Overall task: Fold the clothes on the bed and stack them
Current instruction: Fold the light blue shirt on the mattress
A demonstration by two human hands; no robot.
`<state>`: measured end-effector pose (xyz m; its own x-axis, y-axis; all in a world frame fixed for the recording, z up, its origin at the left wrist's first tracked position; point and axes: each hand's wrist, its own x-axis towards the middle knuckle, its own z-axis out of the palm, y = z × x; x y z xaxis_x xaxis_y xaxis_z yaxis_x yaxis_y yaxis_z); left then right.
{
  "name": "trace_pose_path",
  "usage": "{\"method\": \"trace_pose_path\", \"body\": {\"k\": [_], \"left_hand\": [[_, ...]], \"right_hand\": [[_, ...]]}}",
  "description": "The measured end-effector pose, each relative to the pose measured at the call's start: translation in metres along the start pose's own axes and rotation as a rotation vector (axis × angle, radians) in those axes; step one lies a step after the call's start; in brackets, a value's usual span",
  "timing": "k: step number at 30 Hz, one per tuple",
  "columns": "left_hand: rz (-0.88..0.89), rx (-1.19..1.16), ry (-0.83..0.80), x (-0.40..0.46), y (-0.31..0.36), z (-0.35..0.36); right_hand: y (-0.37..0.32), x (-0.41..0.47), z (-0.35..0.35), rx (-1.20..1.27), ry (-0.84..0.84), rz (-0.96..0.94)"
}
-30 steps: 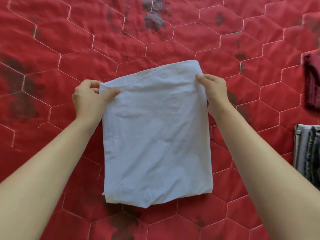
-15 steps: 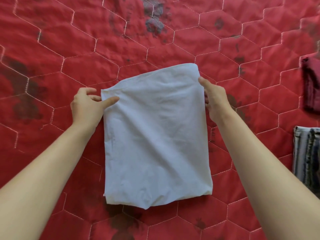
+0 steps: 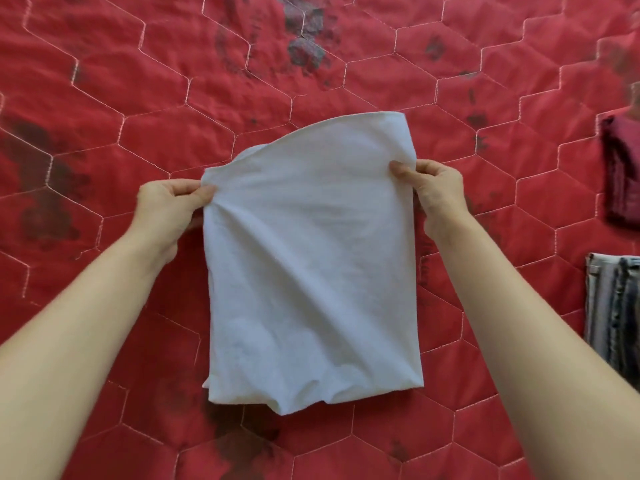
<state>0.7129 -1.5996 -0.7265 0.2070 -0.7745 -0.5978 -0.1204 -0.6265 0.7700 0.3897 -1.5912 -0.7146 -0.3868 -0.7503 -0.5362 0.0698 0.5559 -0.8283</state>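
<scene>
Flanking white garment (image 3: 311, 265): maroon cloth (image 3: 621, 171), jeans (image 3: 614, 313).

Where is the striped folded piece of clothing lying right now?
In the head view, the striped folded garment lies on the red quilt at the far right edge, below the dark red garment and right of the white cloth.

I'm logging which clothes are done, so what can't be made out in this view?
- Dark red garment: cut off by the right edge; type and fold unclear.
- Striped grey fabric: cut off by the right edge.
- White cloth: its underside and layers, hidden by its own top surface.
- Left hand and right hand: fingertips behind the cloth's edges.
</scene>
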Motion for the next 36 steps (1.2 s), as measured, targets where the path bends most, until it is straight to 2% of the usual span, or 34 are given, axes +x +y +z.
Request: {"method": "trace_pose_path", "body": {"k": [3,5,8,11,17,23,31,36], "left_hand": [[0.004,0.041,0.060,0.009,-0.010,0.008],[0.081,0.120,0.162,0.004,-0.016,0.007],[0.238,0.332,0.320,-0.035,-0.029,0.002],[0.292,0.406,0.343,-0.094,-0.057,-0.002],[0.240,0.472,0.281,-0.182,-0.116,-0.006],[0.137,0.455,0.280,-0.209,-0.134,-0.011],[0.086,0.611,0.256,-0.216,-0.143,-0.011],[0.022,0.614,0.338,-0.226,-0.150,0.005]], "right_hand": [[0.011,0.004,0.004,-0.059,0.034,0.015],[0.018,-0.002,-0.002,-0.097,0.059,-0.003],[0.039,-0.036,-0.015,-0.160,0.040,-0.034],[0.067,-0.082,-0.030,-0.153,-0.007,-0.011],[0.107,-0.151,-0.058,-0.110,-0.006,0.035],[0.139,-0.192,-0.081,-0.186,-0.088,0.111],[0.155,-0.207,-0.100,-0.296,-0.149,0.016],[0.161,-0.209,-0.096,-0.359,-0.104,-0.035]]}}
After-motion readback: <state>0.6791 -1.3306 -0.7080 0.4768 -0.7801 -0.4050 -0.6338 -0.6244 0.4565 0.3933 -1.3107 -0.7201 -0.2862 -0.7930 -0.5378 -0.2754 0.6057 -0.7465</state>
